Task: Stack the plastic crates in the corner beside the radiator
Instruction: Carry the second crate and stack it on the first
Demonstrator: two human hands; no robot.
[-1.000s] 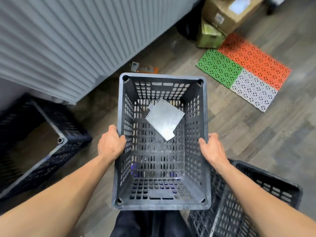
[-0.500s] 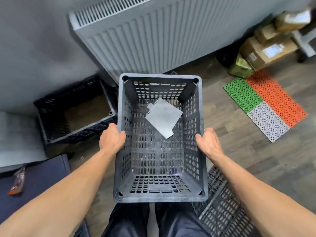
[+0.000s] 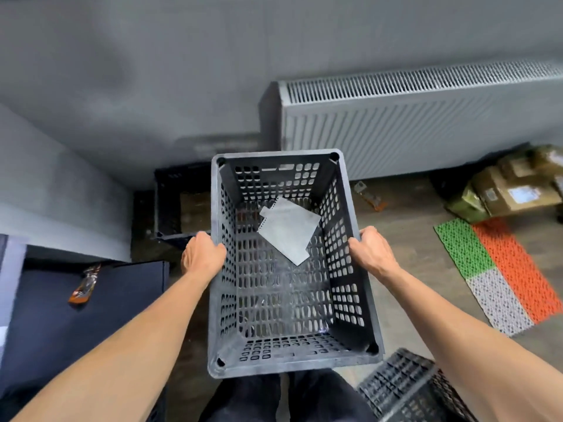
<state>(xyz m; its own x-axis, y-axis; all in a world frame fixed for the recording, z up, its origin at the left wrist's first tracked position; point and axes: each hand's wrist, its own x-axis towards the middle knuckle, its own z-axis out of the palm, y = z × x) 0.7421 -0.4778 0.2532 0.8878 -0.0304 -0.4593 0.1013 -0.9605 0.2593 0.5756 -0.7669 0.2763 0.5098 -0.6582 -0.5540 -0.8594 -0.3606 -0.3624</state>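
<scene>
Grey walls (image 3: 152,71) meet above a wood-plank floor (image 3: 411,239). A dark crate (image 3: 179,202) sits in the corner, open side up. The left hand (image 3: 202,254) has its grip curled over one long rim of the grey perforated crate (image 3: 344,284), which is carried near the corner one. A paper sheet (image 3: 288,236) lies loose inside. The right hand (image 3: 370,254) clasps the opposite rim. The radiator (image 3: 426,126) stands to the right. Recommendation: keep the load level and align the corners before lowering.
</scene>
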